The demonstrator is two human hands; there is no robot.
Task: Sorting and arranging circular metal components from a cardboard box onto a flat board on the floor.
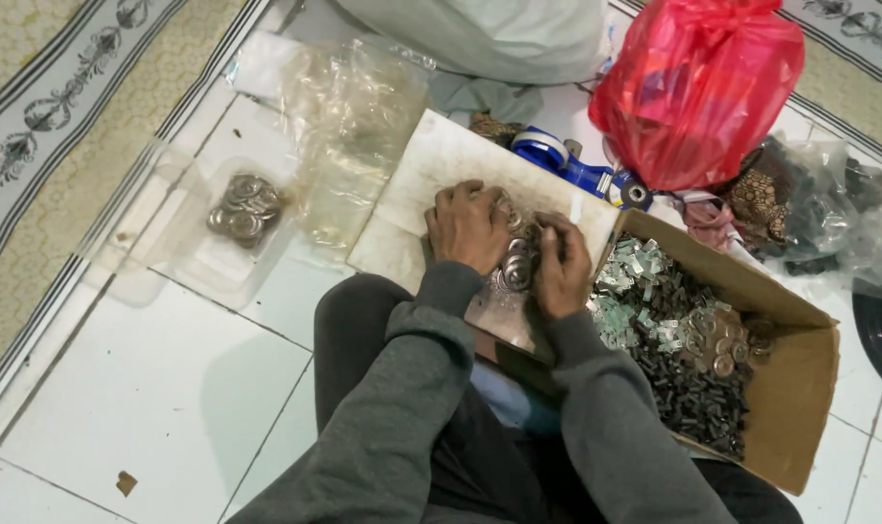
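Observation:
My left hand [467, 225] and my right hand [561, 267] rest close together on a white board [431, 170] that lies across my knee. Between them sits a small heap of round silvery metal washers [516, 267]. The left hand's fingers curl over the far side of the heap. My right hand's fingers pinch at the washers on its near side. Grey sleeves cover both forearms.
A cardboard box [800, 388] at the right holds small black pieces, silvery clips and a few washers. A clear plastic bag with washers [244, 209] lies on the white tiled floor at the left. A red plastic bag [698, 82], blue tape dispenser [577, 165] and other bags lie beyond.

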